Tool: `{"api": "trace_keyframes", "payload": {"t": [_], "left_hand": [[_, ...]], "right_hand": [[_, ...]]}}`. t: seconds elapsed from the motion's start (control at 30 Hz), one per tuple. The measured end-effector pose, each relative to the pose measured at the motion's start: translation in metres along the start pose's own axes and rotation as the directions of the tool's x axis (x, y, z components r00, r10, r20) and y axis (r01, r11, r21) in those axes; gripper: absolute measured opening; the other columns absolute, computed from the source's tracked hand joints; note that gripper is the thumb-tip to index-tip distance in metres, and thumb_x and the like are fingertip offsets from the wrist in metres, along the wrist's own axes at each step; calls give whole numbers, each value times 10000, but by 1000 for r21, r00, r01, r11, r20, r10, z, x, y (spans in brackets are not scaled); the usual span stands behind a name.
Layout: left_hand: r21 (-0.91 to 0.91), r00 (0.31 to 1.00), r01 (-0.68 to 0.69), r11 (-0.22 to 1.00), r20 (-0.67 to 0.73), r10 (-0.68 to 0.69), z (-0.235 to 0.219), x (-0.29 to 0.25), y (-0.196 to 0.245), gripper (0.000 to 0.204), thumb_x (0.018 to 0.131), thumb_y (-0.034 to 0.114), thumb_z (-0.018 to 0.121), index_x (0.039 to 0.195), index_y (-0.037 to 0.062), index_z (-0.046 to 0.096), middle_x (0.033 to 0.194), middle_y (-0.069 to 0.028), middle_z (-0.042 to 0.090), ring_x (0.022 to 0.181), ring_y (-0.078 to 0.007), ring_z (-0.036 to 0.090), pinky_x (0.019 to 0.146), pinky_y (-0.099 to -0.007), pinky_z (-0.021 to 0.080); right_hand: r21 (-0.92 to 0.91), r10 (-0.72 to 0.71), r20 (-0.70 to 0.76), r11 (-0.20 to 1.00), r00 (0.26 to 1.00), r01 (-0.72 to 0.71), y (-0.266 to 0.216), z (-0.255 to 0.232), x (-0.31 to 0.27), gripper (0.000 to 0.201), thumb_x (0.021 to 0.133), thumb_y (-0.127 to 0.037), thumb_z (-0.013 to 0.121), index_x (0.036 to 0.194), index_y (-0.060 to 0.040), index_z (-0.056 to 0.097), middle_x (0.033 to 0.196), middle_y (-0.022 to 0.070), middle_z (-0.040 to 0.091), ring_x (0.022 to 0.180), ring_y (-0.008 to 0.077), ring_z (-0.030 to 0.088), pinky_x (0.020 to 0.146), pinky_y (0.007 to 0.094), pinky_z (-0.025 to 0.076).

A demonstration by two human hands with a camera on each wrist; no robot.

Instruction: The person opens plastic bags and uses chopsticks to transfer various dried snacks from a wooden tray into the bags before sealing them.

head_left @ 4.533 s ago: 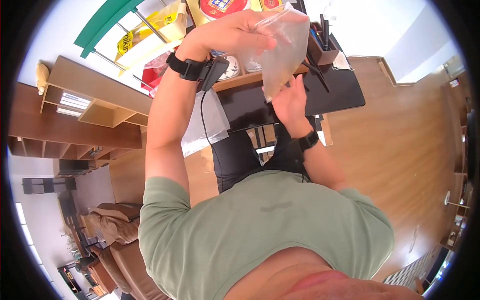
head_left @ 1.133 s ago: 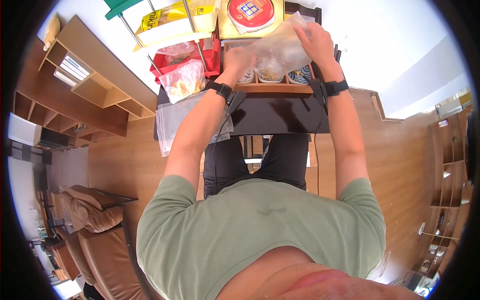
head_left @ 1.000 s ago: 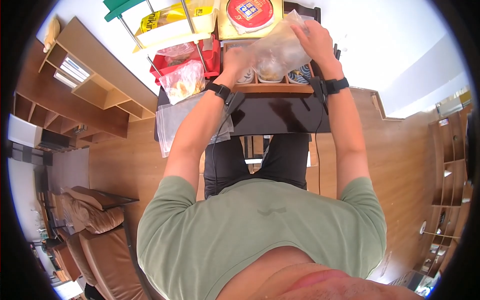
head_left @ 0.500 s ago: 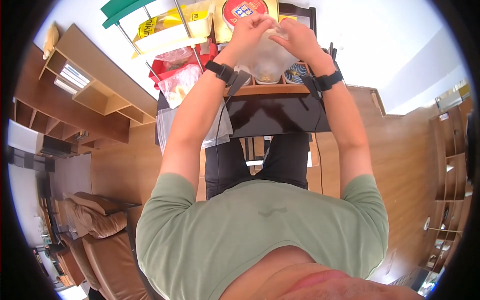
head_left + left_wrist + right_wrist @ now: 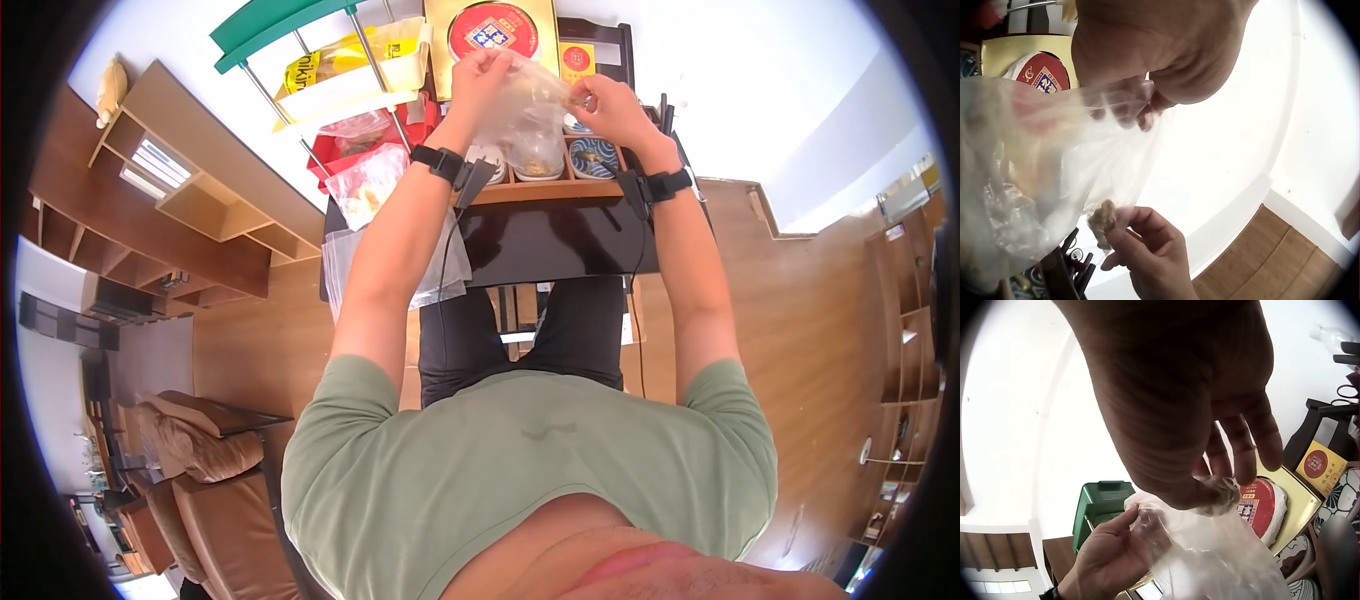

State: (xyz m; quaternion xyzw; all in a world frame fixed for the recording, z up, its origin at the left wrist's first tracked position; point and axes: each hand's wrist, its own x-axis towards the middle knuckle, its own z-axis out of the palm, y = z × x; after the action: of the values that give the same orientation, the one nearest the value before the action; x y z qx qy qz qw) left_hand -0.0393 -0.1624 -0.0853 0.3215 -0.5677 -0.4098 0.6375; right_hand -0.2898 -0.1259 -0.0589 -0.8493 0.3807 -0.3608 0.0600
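Note:
A clear plastic bag (image 5: 525,115) hangs over the bowls, its lower part close above a middle bowl (image 5: 540,168). My left hand (image 5: 480,85) grips the bag's upper edge; in the left wrist view its fingertips show through the film. My right hand (image 5: 612,108), at the bag's right side, pinches a small lumpy beige-brown piece (image 5: 1104,219) between thumb and fingers, right beside the bag's edge. In the right wrist view, this lump (image 5: 1219,495) overlaps the bag film, and the other fingers are spread loosely. I cannot tell what the piece is.
The wooden tray (image 5: 540,190) of patterned bowls stands on the black table (image 5: 540,240). Behind is a gold box (image 5: 435,70) with a red round package (image 5: 495,32). At left are a rack (image 5: 355,95), a red bin (image 5: 318,150), a filled bag (image 5: 368,185) and flat bags (image 5: 400,265).
Half a second ago both hands were together at the bag's top; now they are apart, the right one lower and showing the small piece. Earlier the left hand held the bag higher, right hand beneath.

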Motion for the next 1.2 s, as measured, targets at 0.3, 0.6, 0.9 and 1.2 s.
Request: {"api": "trace_keyframes", "payload": {"t": [0.3,0.6,0.9,1.2], "left_hand": [[-68,988,136,988,-66,-141,1,-5,13,118,1001,140,631,1041,34,663,953,-4,676,881,-111,642,805,-303,550],[-128,983,163,978,-67,-172,2,-12,13,114,1000,143,631,1055,44,650,963,-8,669,885,-114,641,804,-309,555],[-157,982,161,974,-69,-173,-7,-11,14,101,1000,142,624,1034,51,647,948,-11,668,877,-121,642,798,-327,557],[-217,979,168,962,-80,-189,1,-12,7,94,1005,156,611,1012,69,646,937,-6,669,846,-122,646,763,-318,557]], "right_hand": [[111,108,55,987,993,-113,9,20,-10,299,801,-216,778,955,21,678,837,128,718,728,212,689,677,338,547],[-29,264,104,965,959,-262,-2,49,-15,314,758,-342,764,754,-30,738,723,145,711,743,293,710,738,388,554],[235,406,84,879,910,-414,5,51,-19,257,769,-287,720,834,-42,766,760,121,737,760,254,725,756,361,563],[416,494,174,747,852,-518,6,94,-24,271,820,-273,759,920,-23,727,830,67,724,735,154,676,630,307,552]]}}
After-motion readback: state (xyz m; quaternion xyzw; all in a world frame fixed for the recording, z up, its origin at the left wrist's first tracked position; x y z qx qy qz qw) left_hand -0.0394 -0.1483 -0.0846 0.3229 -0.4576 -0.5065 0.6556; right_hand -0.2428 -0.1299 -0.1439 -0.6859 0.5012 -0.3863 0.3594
